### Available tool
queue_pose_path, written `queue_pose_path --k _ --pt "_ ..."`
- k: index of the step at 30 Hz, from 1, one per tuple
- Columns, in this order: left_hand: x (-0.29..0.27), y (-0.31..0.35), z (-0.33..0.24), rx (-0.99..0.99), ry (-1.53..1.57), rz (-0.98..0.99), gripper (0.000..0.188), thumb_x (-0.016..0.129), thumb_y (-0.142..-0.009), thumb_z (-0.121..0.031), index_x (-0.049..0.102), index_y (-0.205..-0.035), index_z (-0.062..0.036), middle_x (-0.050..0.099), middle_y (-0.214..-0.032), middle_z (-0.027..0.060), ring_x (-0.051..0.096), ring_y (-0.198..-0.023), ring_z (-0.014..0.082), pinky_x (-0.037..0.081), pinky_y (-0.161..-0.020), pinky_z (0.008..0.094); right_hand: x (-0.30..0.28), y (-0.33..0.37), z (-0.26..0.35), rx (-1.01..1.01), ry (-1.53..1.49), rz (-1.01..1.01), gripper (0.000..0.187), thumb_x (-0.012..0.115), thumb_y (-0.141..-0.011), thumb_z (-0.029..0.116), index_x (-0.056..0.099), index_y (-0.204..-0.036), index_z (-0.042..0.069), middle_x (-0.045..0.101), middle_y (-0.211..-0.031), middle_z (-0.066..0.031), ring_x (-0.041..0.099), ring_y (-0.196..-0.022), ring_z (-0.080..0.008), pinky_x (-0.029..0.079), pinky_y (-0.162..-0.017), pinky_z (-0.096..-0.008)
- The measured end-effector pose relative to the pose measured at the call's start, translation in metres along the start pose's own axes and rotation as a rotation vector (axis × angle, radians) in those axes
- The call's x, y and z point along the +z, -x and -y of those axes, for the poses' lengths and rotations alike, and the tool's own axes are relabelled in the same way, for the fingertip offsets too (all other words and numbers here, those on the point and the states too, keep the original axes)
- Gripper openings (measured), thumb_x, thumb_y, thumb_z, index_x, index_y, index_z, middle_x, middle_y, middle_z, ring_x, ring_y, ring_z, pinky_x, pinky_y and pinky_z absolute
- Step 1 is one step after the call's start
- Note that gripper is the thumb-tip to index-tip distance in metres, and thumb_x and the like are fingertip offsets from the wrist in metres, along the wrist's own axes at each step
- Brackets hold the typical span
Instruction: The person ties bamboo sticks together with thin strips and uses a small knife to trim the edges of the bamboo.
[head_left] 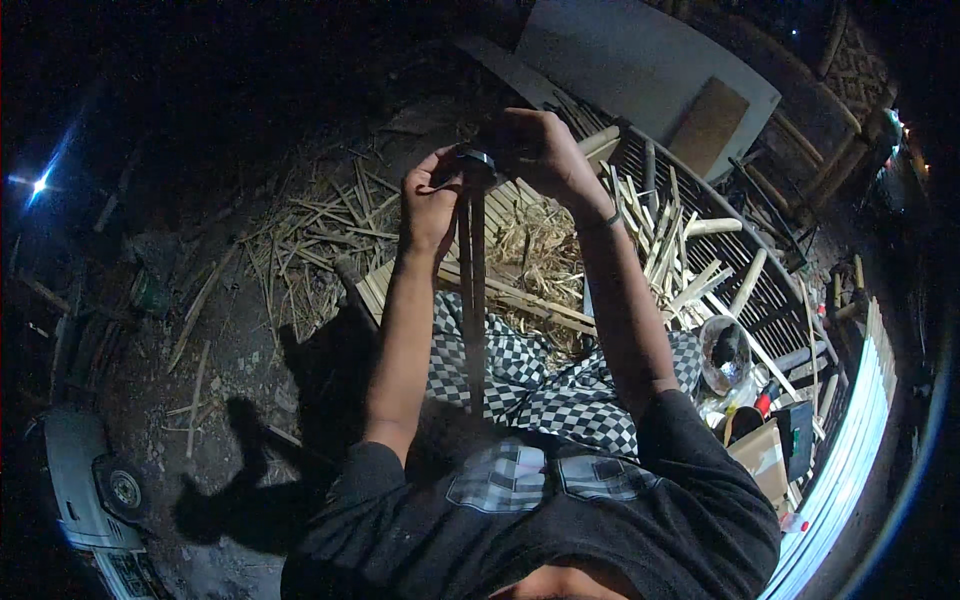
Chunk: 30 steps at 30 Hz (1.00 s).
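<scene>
My left hand (432,205) is closed, thumb and fingers pinching a long dark strap (476,290) near its upper end. From there the strap hangs straight down in two lengths toward my lap. A small shiny dark piece (477,157) sits at its top, between my hands. My right hand (548,155) is curled beside that piece, with a dark band round the wrist. Shadow swallows its fingertips, so what they grip cannot be made out. Below the hands lie pale curly shavings (540,245) and, across them, split strips (530,300), just beyond my checkered trousers (570,400).
A slatted bamboo platform (770,290) with loose sticks spreads to the right. On it are a clear plastic container (725,355) and a cardboard box (762,460). Scattered strips (320,235) cover the ground at left. A pale board (620,60) leans at the back.
</scene>
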<state>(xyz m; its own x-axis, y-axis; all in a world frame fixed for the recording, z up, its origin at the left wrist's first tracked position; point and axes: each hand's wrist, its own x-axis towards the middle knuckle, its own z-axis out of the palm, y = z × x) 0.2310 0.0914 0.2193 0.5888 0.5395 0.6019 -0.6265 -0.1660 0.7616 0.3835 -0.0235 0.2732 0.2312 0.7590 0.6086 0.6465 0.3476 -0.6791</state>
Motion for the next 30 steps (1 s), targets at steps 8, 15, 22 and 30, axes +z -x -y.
queue_pose_path --k 8,15,22,30 --pt "0.008 0.001 -0.001 -0.045 -0.211 -0.157 0.024 0.06 -0.084 0.004 0.063 -0.108 0.0008 0.066 -0.099 0.0033 0.061 -0.087 0.0098 0.048 -0.079 0.0232 -0.008 -0.005 -0.001 0.075 -0.01 0.082 0.03 0.061 -0.08 -0.006 0.06 -0.111 -0.008 0.067 -0.096 -0.008 0.06 -0.089 -0.0115 0.051 -0.077 -0.0271" --pt "0.008 -0.004 -0.003 -0.064 -0.188 -0.103 0.025 0.059 -0.085 0.003 0.063 -0.109 -0.0006 0.065 -0.1 0.0027 0.06 -0.087 0.0104 0.046 -0.08 0.0239 -0.007 -0.006 -0.017 0.074 -0.016 0.019 0.037 0.062 -0.08 -0.006 0.057 -0.116 -0.007 0.067 -0.101 -0.0101 0.061 -0.091 -0.0129 0.052 -0.077 -0.0279" --pt "-0.002 -0.006 0.019 -0.032 -0.478 -0.173 0.026 0.066 -0.084 -0.006 0.064 -0.109 -0.0028 0.066 -0.098 0.0019 0.059 -0.087 0.0112 0.044 -0.082 0.0252 -0.005 0.0 -0.002 0.07 -0.062 -0.102 0.027 0.063 -0.08 0.01 0.065 -0.104 -0.002 0.07 -0.085 -0.0184 0.063 -0.072 -0.0125 0.052 -0.065 -0.0348" --pt "-0.004 -0.011 0.024 -0.099 0.253 0.075 0.024 0.068 -0.085 -0.013 0.062 -0.105 -0.0011 0.066 -0.092 0.0041 0.062 -0.08 0.011 0.05 -0.067 0.0237 -0.002 0.013 0.051 0.11 0.391 -0.031 0.033 0.071 -0.079 0.034 0.066 -0.09 0.003 0.065 -0.082 -0.0249 0.063 -0.081 -0.041 0.052 -0.067 -0.0451"
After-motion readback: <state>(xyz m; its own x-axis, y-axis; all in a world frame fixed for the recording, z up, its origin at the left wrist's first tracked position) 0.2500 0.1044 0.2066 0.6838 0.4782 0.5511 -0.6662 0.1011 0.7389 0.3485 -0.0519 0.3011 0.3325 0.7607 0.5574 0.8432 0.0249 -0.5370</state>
